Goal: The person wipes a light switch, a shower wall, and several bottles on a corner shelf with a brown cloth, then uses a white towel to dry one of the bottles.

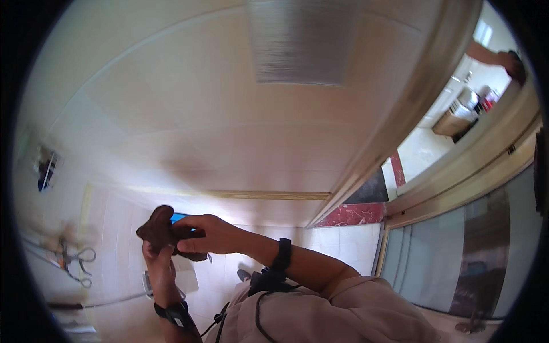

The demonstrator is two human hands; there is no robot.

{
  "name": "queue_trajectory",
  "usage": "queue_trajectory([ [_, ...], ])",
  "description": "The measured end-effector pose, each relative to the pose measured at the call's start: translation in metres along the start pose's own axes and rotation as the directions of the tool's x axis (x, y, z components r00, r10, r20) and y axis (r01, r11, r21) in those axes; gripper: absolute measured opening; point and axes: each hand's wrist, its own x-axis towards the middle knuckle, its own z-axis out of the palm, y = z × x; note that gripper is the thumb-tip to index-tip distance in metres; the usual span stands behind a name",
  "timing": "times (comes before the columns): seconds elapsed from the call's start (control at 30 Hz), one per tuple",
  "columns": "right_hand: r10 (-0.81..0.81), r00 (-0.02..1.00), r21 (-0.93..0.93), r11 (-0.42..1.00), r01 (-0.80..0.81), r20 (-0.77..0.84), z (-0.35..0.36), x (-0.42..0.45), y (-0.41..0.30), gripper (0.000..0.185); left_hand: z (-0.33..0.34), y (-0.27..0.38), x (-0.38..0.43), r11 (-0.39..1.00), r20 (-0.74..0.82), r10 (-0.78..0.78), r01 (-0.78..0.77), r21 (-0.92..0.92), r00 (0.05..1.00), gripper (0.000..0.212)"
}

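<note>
In front of me at lower left, both hands hold a bunched brown cloth (156, 227), which looks soft and folded. My left hand (161, 259) grips it from below, with the thumb lying across its lower part. From the right, my right hand (208, 233) reaches over and pinches its near side between thumb and fingers. Part of the cloth hangs below the right hand. A bright blue item (178, 217) shows behind the cloth, mostly hidden, so I cannot tell what it is. Black straps circle both of my wrists.
A pale tiled wall (206, 150) stands ahead. Metal hangers or clips (77, 261) hang at left, below a small wall rack (47, 169). At right are a wooden door frame (463, 180), a glass door (433, 261) and a red marble threshold (351, 214). Another person's hand (510, 66) appears at upper right.
</note>
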Motion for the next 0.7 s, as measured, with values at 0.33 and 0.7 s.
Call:
queue_trajectory([
  [0.33,0.146,0.983,0.273,0.956,-0.110,-0.113,-0.003,-0.016,0.019,0.073,0.008,0.008,0.029,0.981,0.365,-0.174,0.192,-0.011,0.914,0.041],
  [0.7,-0.277,0.734,-0.187,0.961,0.205,-0.620,0.035,0.009,0.040,0.020,-0.048,0.006,0.057,0.994,0.454,-0.089,0.052,0.092,0.887,0.049],
])
